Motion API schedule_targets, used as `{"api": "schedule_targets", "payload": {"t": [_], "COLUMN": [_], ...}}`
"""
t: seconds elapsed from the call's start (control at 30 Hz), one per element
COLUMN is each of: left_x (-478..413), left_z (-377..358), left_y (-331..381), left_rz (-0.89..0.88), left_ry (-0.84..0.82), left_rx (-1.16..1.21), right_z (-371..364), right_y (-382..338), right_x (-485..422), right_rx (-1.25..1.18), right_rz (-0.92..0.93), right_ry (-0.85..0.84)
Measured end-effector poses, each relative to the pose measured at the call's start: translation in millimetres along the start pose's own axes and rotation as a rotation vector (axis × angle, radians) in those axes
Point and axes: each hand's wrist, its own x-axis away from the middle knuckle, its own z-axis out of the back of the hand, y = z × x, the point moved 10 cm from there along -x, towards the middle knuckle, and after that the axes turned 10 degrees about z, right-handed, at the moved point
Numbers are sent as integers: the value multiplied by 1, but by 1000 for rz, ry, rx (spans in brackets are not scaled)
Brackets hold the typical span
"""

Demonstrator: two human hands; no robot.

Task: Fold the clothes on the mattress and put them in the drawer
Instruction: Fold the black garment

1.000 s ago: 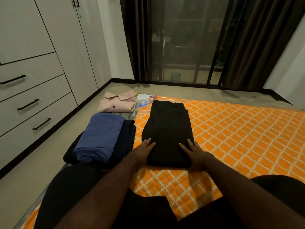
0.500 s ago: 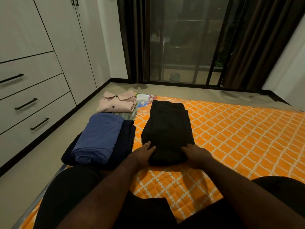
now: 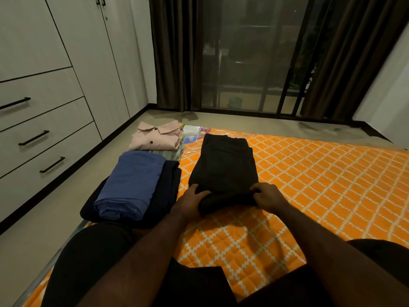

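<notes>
Folded black trousers (image 3: 223, 165) gripped at their near end on the orange mattress (image 3: 309, 185)
The drawers (image 3: 44, 138) are closed, contents hidden; left hand (image 3: 190, 202) and right hand (image 3: 269, 194) curl their fingers round that raised edge.

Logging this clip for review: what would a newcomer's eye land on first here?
The orange diamond-patterned mattress dominates the centre and right. On it, the left hand and right hand grip the near end of the black trousers. Left of those sit a blue folded garment and, farther off, a pink shirt.
</notes>
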Motion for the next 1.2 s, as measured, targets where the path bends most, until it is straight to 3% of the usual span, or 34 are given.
{"api": "schedule_targets", "payload": {"t": [0.17, 0.3, 0.5, 0.77, 0.83, 0.97, 1.1, 1.2], "left_x": [-1, 2, -3, -10, -11, -12, -19, -14], "left_z": [14, 29, 39, 51, 54, 56, 25, 24], "left_y": [0, -8, -11, -21, -20, -18, -22, -22], "left_rz": [2, 36, 97, 224, 227, 263, 386, 404], "left_ry": [97, 246, 298, 330, 353, 392, 217, 228], "left_rx": [192, 507, 648, 900, 896, 743, 416, 320], "right_z": [10, 12, 18, 4, -5, -15, -32, -31], "right_y": [2, -6, 15, 28, 36, 51, 65, 62], "right_x": [-1, -1, -3, -15, -18, -21, -17, -15], "right_rx": [-35, -9, -149, -564, -606, -388, -175, -140], "right_rz": [-2, 73, -23, 35, -17, -104, -241, -212], "right_ry": [38, 34, 198, 252, 248, 241, 88, 136]}}
